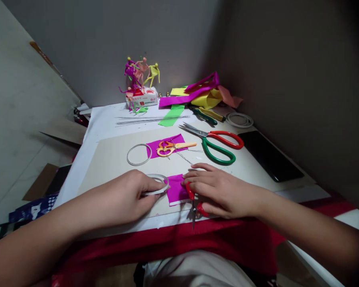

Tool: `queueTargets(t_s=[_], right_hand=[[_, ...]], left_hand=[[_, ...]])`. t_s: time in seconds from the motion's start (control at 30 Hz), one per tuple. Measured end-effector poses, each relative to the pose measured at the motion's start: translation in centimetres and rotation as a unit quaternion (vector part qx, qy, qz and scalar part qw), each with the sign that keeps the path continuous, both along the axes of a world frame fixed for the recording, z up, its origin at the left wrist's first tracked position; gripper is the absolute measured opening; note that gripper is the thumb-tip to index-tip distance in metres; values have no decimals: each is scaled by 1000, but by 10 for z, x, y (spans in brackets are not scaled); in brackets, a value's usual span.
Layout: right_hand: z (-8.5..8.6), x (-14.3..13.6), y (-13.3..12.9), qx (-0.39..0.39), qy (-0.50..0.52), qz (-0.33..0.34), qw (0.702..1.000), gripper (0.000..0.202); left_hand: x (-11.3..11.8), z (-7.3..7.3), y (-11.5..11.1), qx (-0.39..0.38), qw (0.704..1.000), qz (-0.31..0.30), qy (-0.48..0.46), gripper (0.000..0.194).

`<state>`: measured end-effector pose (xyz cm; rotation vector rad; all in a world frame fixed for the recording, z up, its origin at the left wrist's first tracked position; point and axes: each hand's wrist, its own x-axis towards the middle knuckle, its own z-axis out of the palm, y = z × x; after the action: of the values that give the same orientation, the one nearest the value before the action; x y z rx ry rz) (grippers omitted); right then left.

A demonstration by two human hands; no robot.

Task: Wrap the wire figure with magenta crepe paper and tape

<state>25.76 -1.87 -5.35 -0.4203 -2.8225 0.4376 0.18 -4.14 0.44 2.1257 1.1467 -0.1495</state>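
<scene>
My left hand [130,195] pinches a thin white tape roll [166,182] at the left edge of a purple crepe-paper piece [176,190]. A narrow white strip runs along that paper's lower edge. Small red-handled scissors [191,192] are in my right hand [219,189], blades pointing toward me past the table edge. Fingertips of the same hand rest on the right side of the paper. Just beyond lies a second purple piece [151,149], with yellow-orange scissors [179,146] and twisted wire on it. A flat ring-shaped roll [127,156] sits beside it.
Large scissors with red and green handles [223,138] lie to the right, near a black phone [269,155]. Farther back are pliers [206,115], thin wires [137,119], coloured paper strips [185,97], white rings [239,119] and small figures on a box [148,97].
</scene>
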Motion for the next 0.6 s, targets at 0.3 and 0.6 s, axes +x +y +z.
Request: queueTargets(t_s=[0.3,0.6], right_hand=[[2,-4,-6,-11,55,-111,992,19],[25,-12,-18,45,-177,-229,956,16]], left_hand=[[7,-6,-1,60,997,-5,57,22],[7,0,1,41,997,-27,65,23]])
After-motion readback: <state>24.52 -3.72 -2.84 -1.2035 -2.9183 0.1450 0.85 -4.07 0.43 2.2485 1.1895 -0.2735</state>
